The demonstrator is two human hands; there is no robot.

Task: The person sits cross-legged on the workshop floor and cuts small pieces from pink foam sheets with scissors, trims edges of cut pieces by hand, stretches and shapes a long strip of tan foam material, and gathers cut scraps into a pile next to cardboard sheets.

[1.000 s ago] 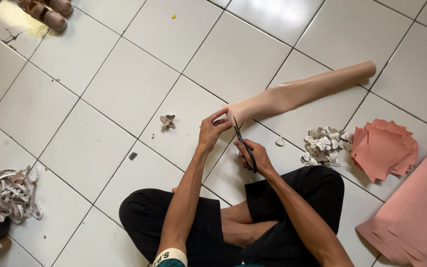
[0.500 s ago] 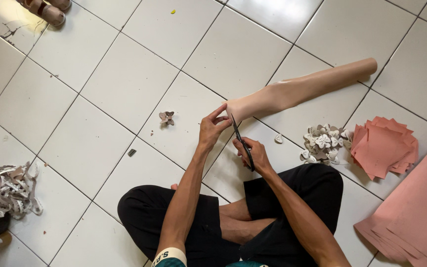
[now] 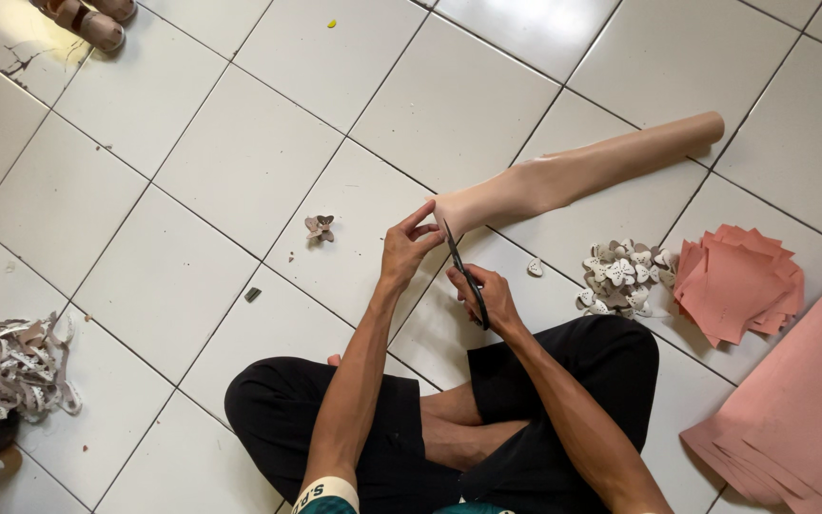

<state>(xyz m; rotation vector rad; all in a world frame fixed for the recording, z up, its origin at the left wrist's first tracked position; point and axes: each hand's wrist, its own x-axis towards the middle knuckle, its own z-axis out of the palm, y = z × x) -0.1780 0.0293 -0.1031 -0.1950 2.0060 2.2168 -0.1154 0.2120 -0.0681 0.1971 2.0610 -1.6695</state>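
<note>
Our left hand [image 3: 409, 249] pinches the end of the tan roll [image 3: 573, 176], fingers pressed on its edge. Our right hand [image 3: 487, 297] grips scissors [image 3: 463, 274] just right of those fingers. A pile of cutouts [image 3: 620, 278] lies done; most of the roll remains uncut.

Arms: bare from wrist to upper arm | Sleeve [image 3: 327, 495]: short, pale band with dark lettering at its hem, green cloth beneath | Trousers [image 3: 563, 381]: black, loose, plain | Left hand [image 3: 409, 249], right hand [image 3: 489, 295]: no rings, no gloves
</note>
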